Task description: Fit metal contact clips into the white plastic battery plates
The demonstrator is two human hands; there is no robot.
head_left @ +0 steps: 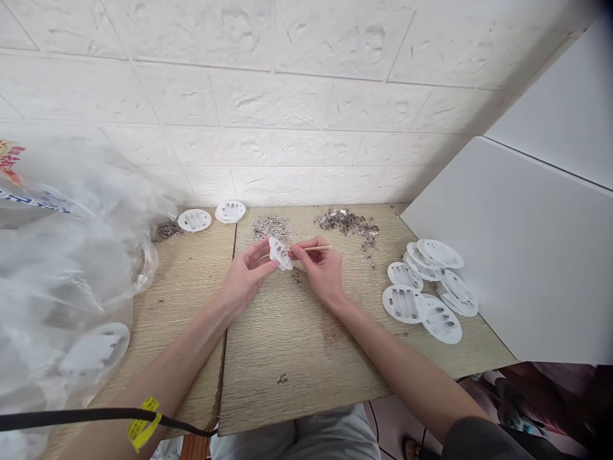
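My left hand (246,271) grips a round white plastic battery holder (279,253) by its edge, tilted up above the table. In my right hand (322,265) a thin wooden stick (313,248) is pinched between the fingers, its tip at the holder's slots. Small metal contact pieces (295,276) lie on the wood just below the holder. Behind my hands spread a pile of small silvery metal pieces (271,227) and a darker pile of metal contacts (345,221).
Several white battery holders (405,303) are heaped at the right beside a grey-white panel (517,255). Two more holders (194,220) lie at the back left. A large clear plastic bag (71,275) covers the left side. A black cable (86,416) crosses the lower left.
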